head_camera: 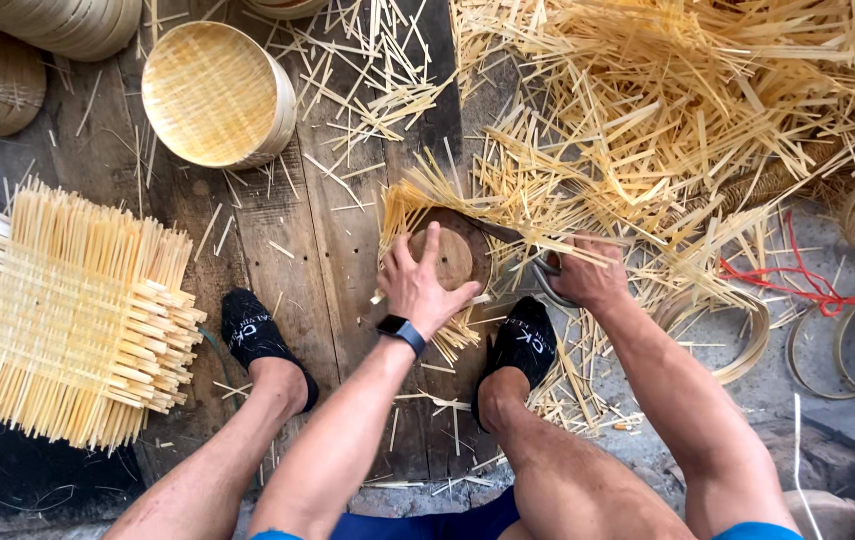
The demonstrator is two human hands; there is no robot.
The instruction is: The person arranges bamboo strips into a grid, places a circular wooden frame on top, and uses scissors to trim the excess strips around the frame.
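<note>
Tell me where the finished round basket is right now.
In the head view, the round basket lies on its side on the wooden boards at upper left, above the square woven mat and up-left of the left hand.

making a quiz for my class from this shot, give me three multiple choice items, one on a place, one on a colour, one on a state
1. Where does the left hand rest?
A. on the round wooden disc
B. on the square woven mat
C. in the round basket

2. What colour is the cord on the ground at the right?
A. blue
B. red
C. green

3. How does the right hand stand?
A. open and flat
B. closed around dark handles
C. resting on a knee

Answers: 1 A, the fingers spread over the disc, pressing it onto bamboo strips. 2 B, it shows bright red against the grey floor. 3 B, the fingers curl around the handles beside the disc.
</note>
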